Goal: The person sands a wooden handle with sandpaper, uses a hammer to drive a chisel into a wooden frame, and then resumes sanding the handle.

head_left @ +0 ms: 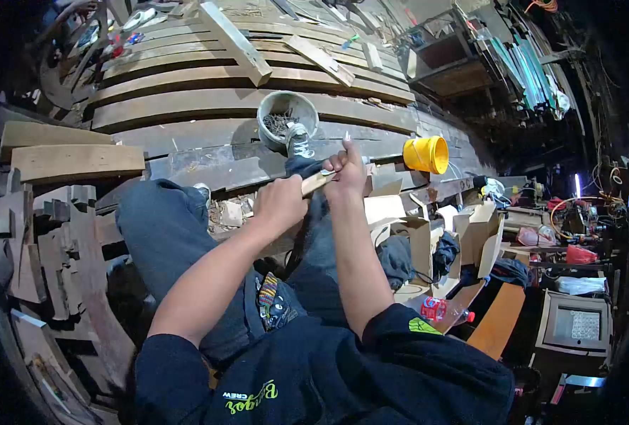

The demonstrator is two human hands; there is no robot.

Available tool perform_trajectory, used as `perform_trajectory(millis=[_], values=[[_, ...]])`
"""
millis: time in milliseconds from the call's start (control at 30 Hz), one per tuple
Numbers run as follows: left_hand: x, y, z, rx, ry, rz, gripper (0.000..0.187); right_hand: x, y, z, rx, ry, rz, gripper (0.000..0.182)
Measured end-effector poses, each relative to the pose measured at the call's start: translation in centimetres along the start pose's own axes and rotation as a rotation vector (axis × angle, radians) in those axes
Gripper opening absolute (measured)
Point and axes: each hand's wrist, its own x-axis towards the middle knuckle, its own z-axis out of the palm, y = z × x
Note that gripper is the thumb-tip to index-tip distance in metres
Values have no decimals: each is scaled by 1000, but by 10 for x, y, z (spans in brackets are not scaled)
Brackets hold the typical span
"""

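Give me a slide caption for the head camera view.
A left hand grips a wooden piece against a closed right hand, with a pale bucket and a yellow bucket beyond.

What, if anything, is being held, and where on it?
A piece of pale wood: the left hand grips its near end. The right hand is at its far end; its exact hold is unclear.

woodworking workshop w/ timber planks, stacked wood offcuts, tools & misc. clutter
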Motion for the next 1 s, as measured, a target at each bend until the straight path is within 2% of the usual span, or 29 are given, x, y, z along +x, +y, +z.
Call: perform_trajectory(millis=[33,100,167,233,300,333,367,433,467,533,567,633,667,700,767,800,833,900,933,967,1000], values=[[2,-2,4,-89,-14,11,30,1,-1,-3,2,-7,3,31],[9,-4,-2,-341,-364,-15,38,2,-12,-13,132,-415,161,28],[1,-3,-14,-701,-728,-139,48,0,-16,-23,536,-933,308,26],[-12,7,-25,-835,-734,-249,48,-4,-20,-20,458,-901,335,26],[-1,1,-5,-714,-497,-116,45,-1,-19,-12,91,-425,232,25],[-5,5,-4,-282,-33,32,35,-2,-13,-5,29,-178,143,27],[-4,6,-6,-72,80,11,29,0,-5,-3,18,-28,46,28],[0,-1,-1,58,170,71,27,0,2,-1,98,123,13,29],[1,-2,2,55,177,64,27,0,2,0,92,116,18,29],[1,-2,3,-92,-42,-14,27,0,3,-1,-65,-83,-7,29],[6,-7,9,-212,-175,-30,34,1,0,-4,-64,-85,-6,29],[9,-5,-9,-429,-592,-59,40,3,-11,-15,281,-549,287,28],[5,-10,-7,-660,-710,-90,43,2,-14,-20,346,-789,278,24],[6,-10,-7,-658,-713,-87,43,-1,-18,-15,346,-788,273,24],[8,-10,-8,-730,-690,-114,42,-7,-25,-2,302,-617,205,20],[10,-10,-15,-579,-604,-54,41,-4,-27,6,229,-432,97,21],[12,-11,-24,-427,-517,9,41,5,-33,8,163,-367,-7,22],[13,-26,-26,60,-146,40,34,34,-45,1,239,-256,-82,21],[9,-31,-32,63,-48,2,32,47,-48,-2,289,-313,-137,20],[7,-36,-39,65,56,-38,29,57,-51,-6,245,-278,-141,24],[6,-36,-50,101,56,-112,31,55,-51,-2,216,-316,-173,27]])
